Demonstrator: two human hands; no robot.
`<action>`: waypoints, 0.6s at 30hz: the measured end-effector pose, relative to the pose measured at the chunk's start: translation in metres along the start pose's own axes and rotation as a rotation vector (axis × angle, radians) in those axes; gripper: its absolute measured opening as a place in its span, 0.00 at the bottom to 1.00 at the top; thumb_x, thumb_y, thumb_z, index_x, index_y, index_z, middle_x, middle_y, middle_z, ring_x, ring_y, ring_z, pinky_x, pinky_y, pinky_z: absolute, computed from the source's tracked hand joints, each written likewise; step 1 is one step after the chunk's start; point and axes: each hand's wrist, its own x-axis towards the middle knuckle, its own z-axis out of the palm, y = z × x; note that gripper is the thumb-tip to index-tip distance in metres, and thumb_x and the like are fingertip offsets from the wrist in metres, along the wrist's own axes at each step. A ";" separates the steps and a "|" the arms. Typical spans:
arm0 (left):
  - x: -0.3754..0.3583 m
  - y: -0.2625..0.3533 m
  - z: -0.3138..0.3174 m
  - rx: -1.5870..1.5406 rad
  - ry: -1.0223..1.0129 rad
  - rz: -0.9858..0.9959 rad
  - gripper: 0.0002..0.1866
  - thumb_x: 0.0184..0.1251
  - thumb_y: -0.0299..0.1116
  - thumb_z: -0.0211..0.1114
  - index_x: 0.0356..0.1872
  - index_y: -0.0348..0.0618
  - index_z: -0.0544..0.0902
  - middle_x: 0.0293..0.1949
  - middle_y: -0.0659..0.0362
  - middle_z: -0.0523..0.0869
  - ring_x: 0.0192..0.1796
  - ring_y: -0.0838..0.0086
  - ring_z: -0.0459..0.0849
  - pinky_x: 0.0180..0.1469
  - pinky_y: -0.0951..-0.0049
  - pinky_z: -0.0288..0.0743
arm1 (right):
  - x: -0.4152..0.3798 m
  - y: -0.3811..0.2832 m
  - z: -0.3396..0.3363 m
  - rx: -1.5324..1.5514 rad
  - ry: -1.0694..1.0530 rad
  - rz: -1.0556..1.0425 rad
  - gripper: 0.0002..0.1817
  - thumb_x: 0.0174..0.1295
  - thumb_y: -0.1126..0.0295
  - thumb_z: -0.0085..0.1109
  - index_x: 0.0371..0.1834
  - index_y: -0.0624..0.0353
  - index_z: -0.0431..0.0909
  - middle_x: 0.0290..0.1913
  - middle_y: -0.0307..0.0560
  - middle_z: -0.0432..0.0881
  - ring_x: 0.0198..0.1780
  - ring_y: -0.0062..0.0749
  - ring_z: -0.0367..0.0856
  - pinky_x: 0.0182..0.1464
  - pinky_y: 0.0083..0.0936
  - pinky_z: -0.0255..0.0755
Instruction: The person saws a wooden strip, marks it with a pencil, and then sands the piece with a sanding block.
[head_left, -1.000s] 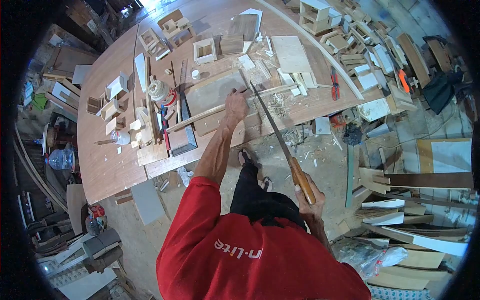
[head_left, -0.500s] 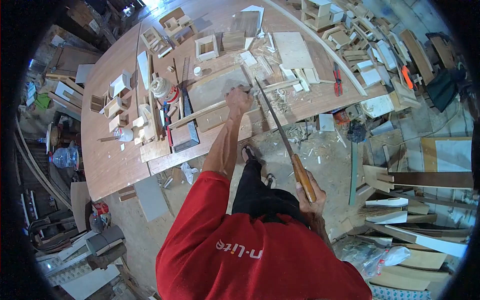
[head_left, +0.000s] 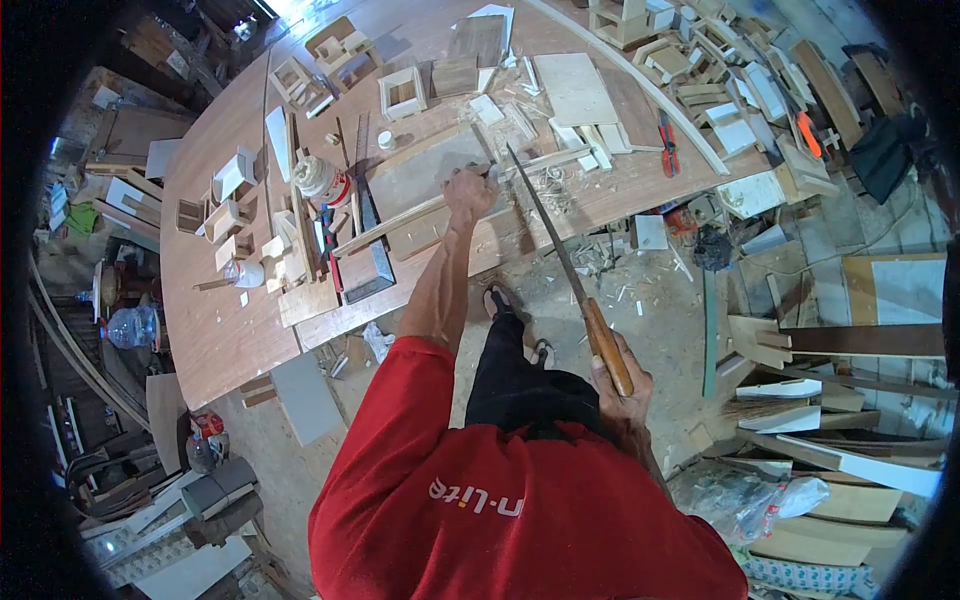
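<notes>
My left hand [head_left: 470, 192] is closed over a long thin wooden strip [head_left: 400, 219], pressing it down near the front of the workbench [head_left: 230, 330]. Beneath the strip lies a flat pale board [head_left: 425, 172]. In my right hand [head_left: 625, 380] is the wooden handle of a handsaw [head_left: 550, 228], fingers wrapped round it. The narrow blade points up and away, its tip overlapping the strip just right of my left hand. Shavings [head_left: 550, 190] and small offcuts are scattered about the blade.
Left of the board are a glue bottle [head_left: 318, 180], a try square [head_left: 370, 280] and small wooden boxes [head_left: 233, 172]. Red pliers [head_left: 668, 145] lie at the right. Wood pieces [head_left: 800, 350] crowd the floor on the right, and scraps lie below the bench edge.
The view has shifted slightly, so the bench sits a little higher and further left. Both hands keep their holds, and the saw stays at nearly the same place against the strip.
</notes>
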 end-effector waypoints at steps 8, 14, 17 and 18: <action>0.002 0.000 0.002 -0.008 -0.023 -0.026 0.20 0.65 0.56 0.54 0.45 0.60 0.87 0.46 0.56 0.86 0.51 0.54 0.82 0.52 0.50 0.72 | -0.003 -0.003 0.003 0.006 -0.033 0.045 0.22 0.61 0.77 0.61 0.60 0.66 0.72 0.45 0.56 0.84 0.43 0.30 0.84 0.43 0.24 0.76; 0.000 0.000 0.001 0.002 -0.020 0.011 0.21 0.65 0.58 0.52 0.45 0.61 0.87 0.46 0.54 0.85 0.50 0.53 0.82 0.51 0.49 0.72 | -0.006 -0.003 0.005 0.000 -0.060 0.018 0.22 0.62 0.75 0.61 0.60 0.66 0.72 0.46 0.55 0.84 0.43 0.30 0.84 0.43 0.24 0.77; 0.000 0.000 0.004 0.033 0.000 0.021 0.21 0.65 0.58 0.52 0.45 0.61 0.87 0.46 0.54 0.85 0.49 0.53 0.82 0.50 0.47 0.72 | -0.008 -0.005 0.008 -0.017 -0.047 0.012 0.22 0.63 0.73 0.60 0.60 0.66 0.72 0.45 0.55 0.84 0.41 0.29 0.84 0.42 0.25 0.77; 0.000 0.000 0.003 0.032 -0.001 0.020 0.21 0.65 0.58 0.52 0.45 0.61 0.87 0.46 0.54 0.85 0.49 0.53 0.82 0.50 0.47 0.72 | -0.008 -0.007 0.008 -0.014 -0.055 0.027 0.22 0.64 0.73 0.60 0.60 0.66 0.72 0.46 0.55 0.84 0.41 0.29 0.85 0.41 0.25 0.77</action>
